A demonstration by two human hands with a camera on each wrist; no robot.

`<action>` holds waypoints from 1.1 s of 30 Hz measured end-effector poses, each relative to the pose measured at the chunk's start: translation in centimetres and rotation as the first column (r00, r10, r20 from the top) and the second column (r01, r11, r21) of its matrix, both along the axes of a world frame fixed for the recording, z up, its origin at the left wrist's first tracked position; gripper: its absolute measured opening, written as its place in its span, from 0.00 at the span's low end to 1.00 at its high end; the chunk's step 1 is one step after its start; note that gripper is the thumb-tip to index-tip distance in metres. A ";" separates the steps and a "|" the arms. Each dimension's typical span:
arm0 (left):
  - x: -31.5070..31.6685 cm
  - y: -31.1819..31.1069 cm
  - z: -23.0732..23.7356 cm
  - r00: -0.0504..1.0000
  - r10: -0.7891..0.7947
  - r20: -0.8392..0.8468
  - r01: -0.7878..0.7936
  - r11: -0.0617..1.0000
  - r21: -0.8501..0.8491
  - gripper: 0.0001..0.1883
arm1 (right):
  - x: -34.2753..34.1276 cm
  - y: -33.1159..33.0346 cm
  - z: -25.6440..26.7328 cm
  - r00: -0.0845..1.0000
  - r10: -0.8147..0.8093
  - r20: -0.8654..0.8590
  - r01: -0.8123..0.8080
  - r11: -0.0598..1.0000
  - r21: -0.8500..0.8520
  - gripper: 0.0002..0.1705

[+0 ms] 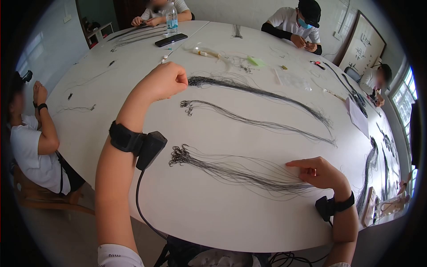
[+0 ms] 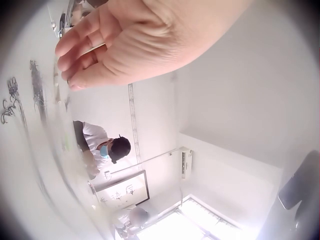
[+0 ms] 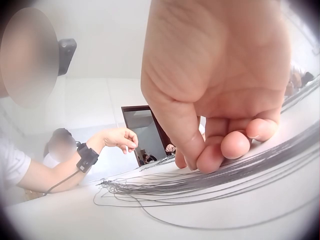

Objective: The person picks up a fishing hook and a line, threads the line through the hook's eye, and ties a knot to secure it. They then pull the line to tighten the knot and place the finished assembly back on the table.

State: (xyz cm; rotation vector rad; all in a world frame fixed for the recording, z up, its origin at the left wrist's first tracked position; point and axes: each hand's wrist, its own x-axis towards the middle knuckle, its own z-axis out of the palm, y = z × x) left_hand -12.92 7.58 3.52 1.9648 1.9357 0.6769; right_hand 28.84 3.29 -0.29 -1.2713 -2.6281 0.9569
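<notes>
Several small dark fish hooks (image 1: 179, 155) are bunched at the left end of the nearest bundle of dark lines (image 1: 231, 171). My left hand (image 1: 162, 83) is raised at the hook end of the farthest bundle (image 1: 258, 90). Its thumb and fingertips come together, with a small dark piece (image 2: 69, 81) at the thumb's tip; I cannot tell what it is. My right hand (image 1: 321, 172) is low over the nearest lines, index finger stretched out, other fingers loosely bent. In the right wrist view, its fingertips (image 3: 235, 145) are right at the lines.
Between these two lies a thinner bundle of hooked lines (image 1: 249, 119). Farther back are a black phone (image 1: 171, 40), a water bottle (image 1: 171, 20), a clear plastic bag (image 1: 293, 80) and red-handled scissors (image 1: 317, 65). Other people sit around the white table (image 1: 213, 218). More lines (image 1: 370, 167) lie at right.
</notes>
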 end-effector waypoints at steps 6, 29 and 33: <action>0.8 0.0 -0.8 0.972 -0.169 0.161 0.212 0.929 -0.304 0.07 | 0.0 0.0 0.1 1.000 -0.002 0.009 0.002 1.000 -0.002 0.25; 0.4 1.6 -4.1 0.916 -0.221 0.333 0.334 0.882 -0.332 0.05 | -2.1 0.9 2.5 0.988 0.126 0.094 -0.139 0.979 0.146 0.17; 0.4 1.8 -4.4 0.919 -0.223 0.326 0.330 0.885 -0.327 0.05 | -4.4 1.7 2.4 0.999 0.051 -0.001 -0.050 0.988 0.148 0.12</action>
